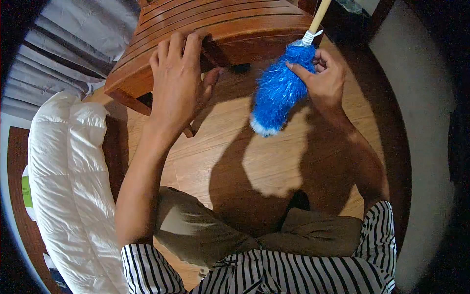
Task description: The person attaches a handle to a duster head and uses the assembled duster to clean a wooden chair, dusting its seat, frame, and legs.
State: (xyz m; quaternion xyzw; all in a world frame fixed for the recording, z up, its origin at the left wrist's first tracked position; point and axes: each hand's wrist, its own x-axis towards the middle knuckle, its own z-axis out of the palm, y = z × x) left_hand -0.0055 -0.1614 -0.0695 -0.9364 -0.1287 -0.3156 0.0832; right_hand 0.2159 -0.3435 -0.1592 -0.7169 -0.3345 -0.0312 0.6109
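A blue tinsel duster with a white tip hangs head-down at the right of a wooden slatted chair. Its pale stick handle runs up out of the frame, and white ties bind the neck. My right hand grips the fluffy head just below the neck, thumb in front, some fingers hidden behind. My left hand rests over the front edge of the chair seat, fingers spread on the wood and thumb apart, holding nothing.
A white quilted duvet lies along the left side. Grey curtains hang behind it. A pale wall stands to the right, and wooden floor spreads beneath the chair. My knees are close below.
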